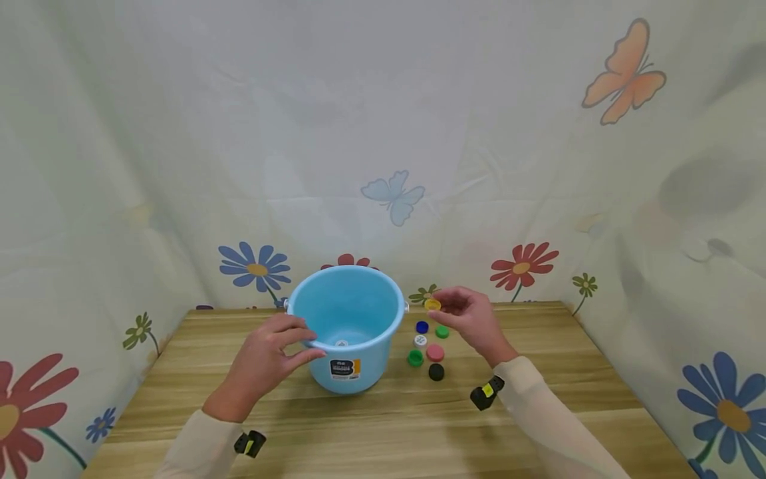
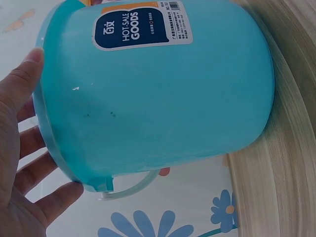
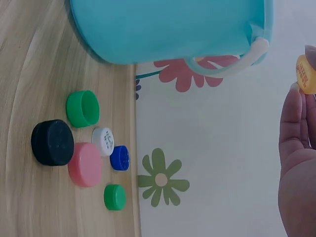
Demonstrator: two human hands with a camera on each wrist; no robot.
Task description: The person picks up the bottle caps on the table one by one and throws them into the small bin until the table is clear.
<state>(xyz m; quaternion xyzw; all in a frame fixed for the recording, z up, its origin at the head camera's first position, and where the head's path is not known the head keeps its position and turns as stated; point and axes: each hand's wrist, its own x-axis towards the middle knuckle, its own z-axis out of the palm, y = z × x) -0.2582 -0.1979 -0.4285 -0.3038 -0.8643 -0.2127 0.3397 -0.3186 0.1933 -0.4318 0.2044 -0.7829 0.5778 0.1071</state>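
A light blue bucket [image 1: 350, 369] stands upright on the wooden table, a label on its near side. My left hand [image 1: 270, 356] holds the bucket's near left rim, thumb outside and fingers over the edge, as the left wrist view of the bucket [image 2: 163, 103] also shows. To the right of the bucket, my right hand [image 1: 474, 320] pinches a yellow bottle cap [image 1: 433, 305] between thumb and fingers, raised above the table. In the right wrist view the yellow cap [image 3: 307, 74] has printing on it. A small whitish spot shows inside the bucket, too small to identify.
Right of the bucket lie several loose caps: blue [image 1: 422, 327], white [image 1: 420, 340], pink [image 1: 435, 352], black [image 1: 436, 372], and two green ones [image 1: 442, 331], one of them open side up. A flowered curtain [image 1: 455, 219] hangs behind the wooden table [image 1: 383, 439].
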